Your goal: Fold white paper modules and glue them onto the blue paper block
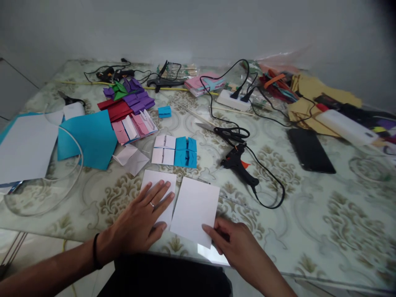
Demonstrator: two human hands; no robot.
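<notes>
Near the table's front edge, my left hand [145,216] lies flat with spread fingers on a white paper piece [170,181]. Beside it on the right is a second white rectangle of paper [196,206], slightly tilted. My right hand [227,237] pinches its lower right corner between thumb and curled fingers. Just behind these papers sit a folded white piece [163,149] and a folded blue piece [185,152], side by side. A crumpled white paper [131,159] lies to their left.
A black glue gun [238,165] with its cable, scissors [227,132] and a phone [310,150] lie to the right. Farther back are a power strip [233,101] and yellow paper [328,95]. Blue sheets [86,140] and folded purple pieces [138,101] are on the left.
</notes>
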